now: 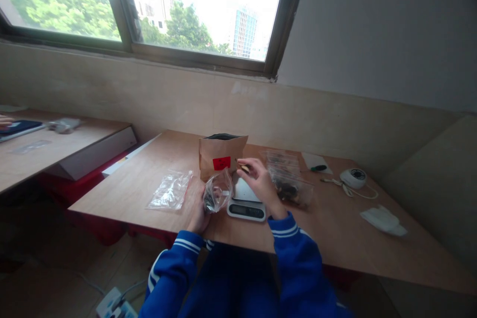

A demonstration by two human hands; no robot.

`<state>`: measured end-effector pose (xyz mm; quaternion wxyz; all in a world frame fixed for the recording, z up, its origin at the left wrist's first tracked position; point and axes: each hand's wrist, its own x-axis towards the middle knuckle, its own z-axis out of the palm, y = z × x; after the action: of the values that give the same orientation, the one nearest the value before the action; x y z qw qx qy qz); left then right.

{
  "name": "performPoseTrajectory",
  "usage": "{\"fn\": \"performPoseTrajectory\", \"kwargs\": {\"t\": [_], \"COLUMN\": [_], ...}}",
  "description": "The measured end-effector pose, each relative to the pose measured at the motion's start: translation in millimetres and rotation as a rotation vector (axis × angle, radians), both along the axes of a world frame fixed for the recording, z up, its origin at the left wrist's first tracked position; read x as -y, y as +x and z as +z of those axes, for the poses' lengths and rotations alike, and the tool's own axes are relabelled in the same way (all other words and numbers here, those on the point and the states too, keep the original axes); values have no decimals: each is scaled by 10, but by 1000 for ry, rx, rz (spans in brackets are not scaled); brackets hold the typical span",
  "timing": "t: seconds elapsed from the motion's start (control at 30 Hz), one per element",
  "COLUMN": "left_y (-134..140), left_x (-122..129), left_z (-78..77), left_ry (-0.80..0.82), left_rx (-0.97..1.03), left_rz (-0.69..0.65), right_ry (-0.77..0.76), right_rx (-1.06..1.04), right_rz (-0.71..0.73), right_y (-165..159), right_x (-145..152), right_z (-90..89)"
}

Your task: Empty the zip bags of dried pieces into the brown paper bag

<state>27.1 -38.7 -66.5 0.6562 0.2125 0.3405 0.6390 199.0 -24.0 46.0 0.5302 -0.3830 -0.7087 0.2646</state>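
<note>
My left hand (pixel 198 213) is closed around an opened clear plastic bag (pixel 219 191) with dark contents at its bottom. Above the digital scale (pixel 246 210), my right hand (pixel 257 175) pinches a small tan-and-dark piece (pixel 245 168); it is too small to name. The scale's pale platform is partly covered by that hand. Just behind the plastic bag stands a brown paper pouch (pixel 212 151) with a red label, its top gaping. To the left lies a flat clear zip bag (pixel 172 190).
Right of the scale are filled clear bags (pixel 292 191) with dark pieces. Farther right are a green-handled tool (pixel 318 168) on white paper, a white dome camera (pixel 352 177) with its cable, and a crumpled white wrapper (pixel 383 221). Another person's hand (pixel 5 120) shows at far left.
</note>
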Motion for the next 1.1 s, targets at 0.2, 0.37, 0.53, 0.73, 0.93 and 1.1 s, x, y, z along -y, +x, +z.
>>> {"fn": "performPoseTrajectory", "kwargs": {"t": [0.2, 0.37, 0.53, 0.73, 0.93, 1.1], "left_y": [-21, -38, -47, -58, -50, -55], "left_x": [-21, -35, -58, -44, -14, -12], "left_z": [-54, -86, -141, -131, -78, -78], "left_ry": [6, -5, -16, -43, -26, -37], "left_rx": [-34, 3, 52, 60, 69, 51], "left_rz": [4, 31, 67, 54, 24, 15], "right_ry": [283, 231, 84, 108, 119, 189], "right_rx": [222, 376, 319, 286, 173, 321], "right_rz": [86, 278, 361, 295, 236, 145], "right_y": [-222, -382, -356, -336, -367, -328], "right_x": [-665, -1104, -1156, -960, -995, -998], "right_z": [711, 807, 591, 563, 504, 518]}}
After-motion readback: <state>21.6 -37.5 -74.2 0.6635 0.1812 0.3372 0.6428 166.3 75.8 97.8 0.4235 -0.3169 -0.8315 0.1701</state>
